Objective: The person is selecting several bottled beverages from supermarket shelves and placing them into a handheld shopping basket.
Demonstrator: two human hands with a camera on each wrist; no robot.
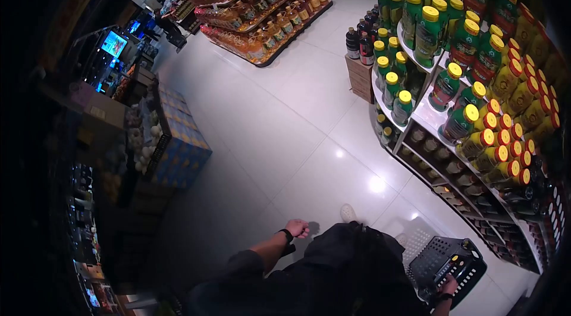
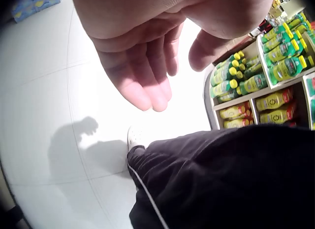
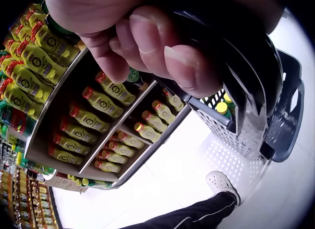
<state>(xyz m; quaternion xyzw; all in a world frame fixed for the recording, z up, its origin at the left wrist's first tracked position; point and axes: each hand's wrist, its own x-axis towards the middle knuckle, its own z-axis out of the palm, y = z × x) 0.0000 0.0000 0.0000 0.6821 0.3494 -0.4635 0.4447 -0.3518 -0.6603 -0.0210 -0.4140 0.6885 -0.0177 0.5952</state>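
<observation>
My right hand (image 1: pixel 448 285) grips the dark handle of a grey plastic shopping basket (image 1: pixel 423 261), which hangs at my right side. Close up in the right wrist view, curled fingers (image 3: pixel 147 37) wrap the handle, and yellow-capped bottles (image 3: pixel 223 109) show inside the basket (image 3: pixel 221 133). Out in front of my left hip hangs my left hand (image 1: pixel 298 228), a dark band on its wrist. Seen from the left wrist, its fingers (image 2: pixel 147 81) are loosely bent with nothing in them.
A curved shelf display (image 1: pixel 428 117) of green and yellow bottles stands close on the right. Ahead is a tiered stand (image 1: pixel 262 30) of amber bottles. Stacked blue boxes (image 1: pixel 181 149) border the left. Shiny tiled floor (image 1: pixel 285 120) lies between, my light shoe (image 1: pixel 348 213) on it.
</observation>
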